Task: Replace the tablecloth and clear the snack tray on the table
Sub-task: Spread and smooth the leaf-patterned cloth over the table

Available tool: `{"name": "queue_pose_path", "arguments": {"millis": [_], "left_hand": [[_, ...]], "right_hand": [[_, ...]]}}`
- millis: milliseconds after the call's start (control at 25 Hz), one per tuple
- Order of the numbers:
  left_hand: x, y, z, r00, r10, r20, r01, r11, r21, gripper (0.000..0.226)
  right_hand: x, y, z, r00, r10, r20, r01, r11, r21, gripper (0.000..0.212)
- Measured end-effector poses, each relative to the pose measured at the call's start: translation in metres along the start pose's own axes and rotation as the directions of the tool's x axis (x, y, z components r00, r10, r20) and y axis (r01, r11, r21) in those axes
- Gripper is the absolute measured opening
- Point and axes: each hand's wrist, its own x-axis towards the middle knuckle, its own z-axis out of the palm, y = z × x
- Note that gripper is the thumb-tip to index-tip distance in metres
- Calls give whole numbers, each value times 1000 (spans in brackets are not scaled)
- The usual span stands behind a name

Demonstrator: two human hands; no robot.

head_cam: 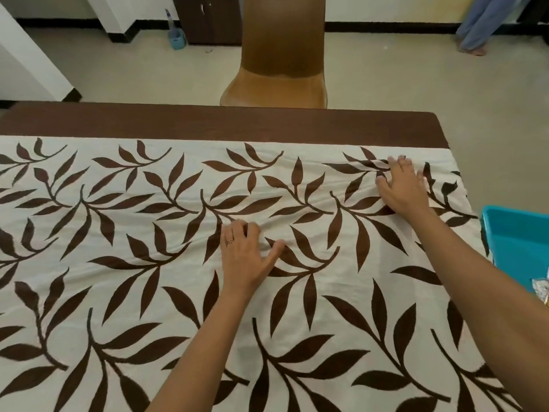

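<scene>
The left fingers (237,230) lay spread and flat on the cloth (124,263), thumb out to the side, gripping nothing. The right fingers (399,166) were likewise splayed and pressed down farther out, near the cloth's far right corner, where shallow wrinkles ran between the two hands. The left hand (245,257) sat near the middle of the table (208,123); the right hand (402,188) reached toward the far right edge.

The leaf-print cloth already covered most of the table, leaving only a dark strip bare along the far side, so the swap looked largely done and the work in hand seemed to be smoothing and squaring it. Its right edge hung over the table's end.

The blue tray (517,242) sat at the right, just beside the cloth and cut off by the frame; something like a wrapper (541,288) showed in it, though too little was visible to be sure. Clearing the tray appeared to remain. A chair (279,63) stood beyond the table.
</scene>
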Motion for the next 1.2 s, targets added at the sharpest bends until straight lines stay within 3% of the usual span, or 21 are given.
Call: {"name": "queue_pose_path", "arguments": {"millis": [80, 240, 520, 720, 840, 920, 1040, 1120, 1200], "left_hand": [[17, 14, 9, 1000, -10, -10, 10, 1000, -18, 72], [43, 19, 30, 980, -50, 195, 36, 997, 75, 89], [68, 33, 31, 977, -85, 195, 68, 993, 93, 92], [63, 34, 32, 969, -84, 232, 51, 988, 145, 89], [63, 32, 22, 969, -20, 248, 14, 1000, 24, 84], [48, 17, 10, 989, -23, 145, 29, 999, -43, 78], [9, -53, -20, 948, -303, -95, 307, 951, 28, 73], [-22, -123, -45, 819, -543, -185, 564, 821, 89, 76], [-50, -186, -71, 660, -733, -162, 750, 656, 85, 83]], "right_hand": [[14, 2, -4, 998, -22, 60, 24, 999, -29, 64], [38, 12, 2, 992, -22, 125, 29, 998, -56, 67], [69, 8, -4, 997, -70, 46, 72, 997, -40, 69], [67, 11, 2, 993, -69, 93, 74, 996, -48, 71], [57, 7, 1, 991, -28, 130, 36, 998, -57, 73], [40, 9, 0, 993, -15, 114, 19, 999, -35, 75], [4, 19, -5, 999, -4, -37, 5, 1000, 28, 80], [-19, 30, -5, 994, 8, -112, -6, 1000, 17, 85], [-40, 39, 0, 995, 34, -96, -34, 999, 0, 90]]}}
